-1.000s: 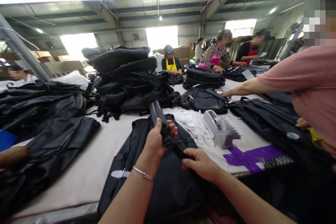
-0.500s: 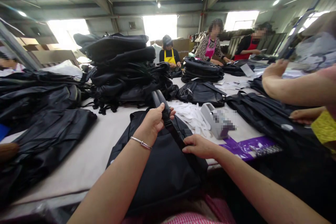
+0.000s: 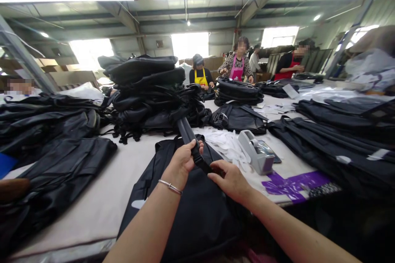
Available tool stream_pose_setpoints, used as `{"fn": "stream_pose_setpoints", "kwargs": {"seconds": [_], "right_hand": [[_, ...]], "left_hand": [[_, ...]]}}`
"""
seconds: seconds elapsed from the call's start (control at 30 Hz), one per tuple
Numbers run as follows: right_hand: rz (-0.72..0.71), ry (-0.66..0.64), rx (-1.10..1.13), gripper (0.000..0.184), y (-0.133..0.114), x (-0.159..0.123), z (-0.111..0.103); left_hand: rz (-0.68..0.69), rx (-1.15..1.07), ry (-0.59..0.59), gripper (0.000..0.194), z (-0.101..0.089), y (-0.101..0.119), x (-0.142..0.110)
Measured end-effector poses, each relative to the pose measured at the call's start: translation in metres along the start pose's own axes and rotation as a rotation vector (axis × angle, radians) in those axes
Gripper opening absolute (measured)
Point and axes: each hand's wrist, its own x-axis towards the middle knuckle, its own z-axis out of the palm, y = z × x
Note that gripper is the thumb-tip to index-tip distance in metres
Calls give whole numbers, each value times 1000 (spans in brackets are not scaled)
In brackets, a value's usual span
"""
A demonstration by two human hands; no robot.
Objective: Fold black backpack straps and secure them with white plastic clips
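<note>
A black bag (image 3: 188, 209) lies flat on the table's near edge in front of me. Its padded black strap (image 3: 187, 132) rises from the bag toward the far stack. My left hand (image 3: 182, 160), with a thin bracelet on the wrist, is closed round the strap. My right hand (image 3: 230, 181) is closed on the lower end of the same strap, close to the left hand, just above the bag.
A tall stack of black bags (image 3: 148, 94) stands behind, with more bags at the left (image 3: 52, 131) and right (image 3: 339, 139). A tape dispenser (image 3: 256, 152), white paper pieces (image 3: 225, 144) and purple tape (image 3: 290, 183) lie to the right. Several people work at the far end.
The person in the pink top at my right, whose arm reached over the table, has left the view. My hands have drawn closer together on the strap.
</note>
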Motion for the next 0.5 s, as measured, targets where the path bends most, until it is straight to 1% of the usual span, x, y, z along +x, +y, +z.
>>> {"fn": "stream_pose_setpoints", "kwargs": {"seconds": [0.1, 0.23, 0.3, 0.4, 0.5], "right_hand": [[-76, 47, -104, 12, -6, 2, 6], [-181, 118, -282, 7, -13, -3, 11], [-196, 139, -336, 5, -16, -5, 12], [-145, 181, -285, 8, -19, -5, 13], [-80, 170, -116, 9, -17, -2, 14]], "left_hand": [[-5, -36, 19, 9, 5, -1, -4], [-21, -55, 42, 12, 11, -1, -8], [-22, -55, 47, 13, 12, -1, -8], [-25, -82, 76, 14, 12, -3, -3], [-21, -108, 106, 11, 11, -8, 0]]}}
